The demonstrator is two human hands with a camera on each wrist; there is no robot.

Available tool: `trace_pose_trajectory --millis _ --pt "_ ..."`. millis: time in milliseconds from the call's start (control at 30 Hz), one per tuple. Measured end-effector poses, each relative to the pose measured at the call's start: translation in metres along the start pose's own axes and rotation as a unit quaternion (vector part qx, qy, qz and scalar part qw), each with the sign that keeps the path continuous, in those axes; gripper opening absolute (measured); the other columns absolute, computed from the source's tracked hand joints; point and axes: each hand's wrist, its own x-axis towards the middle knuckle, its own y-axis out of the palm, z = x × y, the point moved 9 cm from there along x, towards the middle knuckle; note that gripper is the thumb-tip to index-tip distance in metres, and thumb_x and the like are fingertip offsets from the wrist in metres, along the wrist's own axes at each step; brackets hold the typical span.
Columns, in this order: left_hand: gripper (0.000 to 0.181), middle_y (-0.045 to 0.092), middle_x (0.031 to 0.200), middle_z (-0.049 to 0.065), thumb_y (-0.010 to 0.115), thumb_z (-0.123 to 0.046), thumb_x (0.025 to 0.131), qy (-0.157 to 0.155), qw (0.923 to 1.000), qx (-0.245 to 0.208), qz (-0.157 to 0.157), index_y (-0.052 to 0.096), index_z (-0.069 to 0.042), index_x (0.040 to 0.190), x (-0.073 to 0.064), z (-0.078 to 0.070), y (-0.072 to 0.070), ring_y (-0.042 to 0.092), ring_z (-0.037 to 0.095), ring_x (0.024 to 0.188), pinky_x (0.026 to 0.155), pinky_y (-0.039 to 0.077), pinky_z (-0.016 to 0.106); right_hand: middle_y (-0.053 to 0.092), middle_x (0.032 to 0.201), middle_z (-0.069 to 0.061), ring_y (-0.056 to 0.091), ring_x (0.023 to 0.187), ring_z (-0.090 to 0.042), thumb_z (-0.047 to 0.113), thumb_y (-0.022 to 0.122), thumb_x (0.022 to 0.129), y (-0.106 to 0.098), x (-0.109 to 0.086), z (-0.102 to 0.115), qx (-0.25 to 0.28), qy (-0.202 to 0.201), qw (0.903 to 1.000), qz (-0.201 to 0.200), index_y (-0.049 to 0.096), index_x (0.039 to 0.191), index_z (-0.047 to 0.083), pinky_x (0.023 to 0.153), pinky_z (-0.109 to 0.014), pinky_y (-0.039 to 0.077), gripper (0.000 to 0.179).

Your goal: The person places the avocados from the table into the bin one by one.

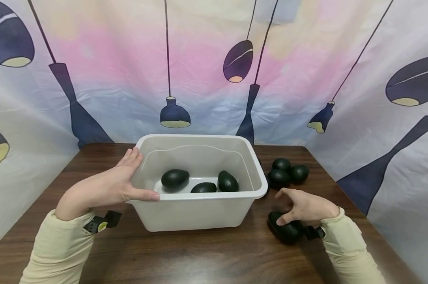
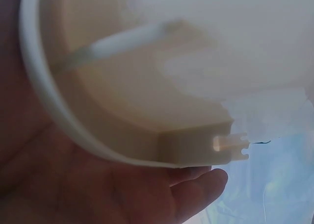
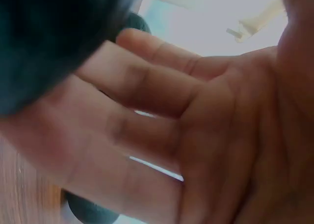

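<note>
A white plastic tub (image 1: pixel 199 215) stands on the table with several avocados showing inside, one an avocado (image 1: pixel 175 178) at the left. My left hand (image 1: pixel 116 181) rests on its front left corner, fingers stretched along the outside and the thumb lying on the front rim. In the left wrist view the palm lies against the tub's rim (image 2: pixel 59 111). Right of the tub, my right hand (image 1: pixel 304 205) spreads over an avocado (image 1: pixel 286 232) on the table. Its thumb touches the top; the blurred fingers reach toward the far side. In the right wrist view the fingers (image 3: pixel 162 87) extend past a dark avocado (image 3: pixel 49 37).
Several more avocados (image 1: pixel 279 178) lie grouped behind my right hand, close to the tub's right side; some are partly hidden by the tub. The brown wooden table (image 1: pixel 199 256) ends at a printed cloth (image 1: pixel 206 79) hanging behind and beside it.
</note>
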Motion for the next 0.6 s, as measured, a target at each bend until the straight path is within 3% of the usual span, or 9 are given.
trace_pose_trajectory --millis 167,333,467,600 --pt "0.124 -0.01 0.156 0.031 0.075 -0.058 0.077 -0.002 1.0 -0.003 0.0 0.001 0.009 0.152 -0.001 0.0 -0.001 -0.016 0.043 0.143 0.11 0.007 0.064 0.063 0.102 -0.002 0.059 0.089 -0.016 0.041 0.076 0.083 -0.014 0.003 0.008 -0.005 -0.03 0.9988 -0.039 0.054 0.129 0.003 0.075 -0.036 0.05 0.063" --pt "0.125 -0.011 0.156 0.031 0.074 -0.059 0.076 -0.001 1.0 -0.002 0.0 0.001 0.008 0.152 -0.002 -0.001 -0.001 -0.016 0.042 0.143 0.11 0.007 0.064 0.063 0.109 -0.006 0.061 0.095 -0.018 0.04 0.067 0.091 -0.041 -0.001 0.017 0.002 -0.05 0.9934 -0.104 0.053 0.133 0.001 0.074 -0.034 0.052 0.059" --pt "0.125 -0.012 0.156 0.031 0.075 -0.059 0.076 -0.001 1.0 -0.003 -0.001 0.001 0.008 0.152 -0.003 -0.002 -0.002 -0.016 0.042 0.143 0.11 0.007 0.064 0.059 0.117 -0.011 0.058 0.098 -0.023 0.042 0.063 0.094 -0.069 -0.008 0.025 -0.006 -0.059 0.9815 -0.182 0.051 0.137 0.003 0.077 -0.039 0.05 0.06" --pt "0.124 -0.012 0.155 0.031 0.074 -0.059 0.077 0.003 1.0 -0.004 -0.002 0.002 0.007 0.152 -0.003 -0.004 -0.002 -0.016 0.043 0.143 0.11 0.007 0.065 0.054 0.123 -0.015 0.057 0.107 -0.03 0.036 0.061 0.097 -0.101 -0.02 0.036 0.015 -0.074 0.9606 -0.267 0.048 0.141 0.005 0.085 -0.042 0.047 0.056"
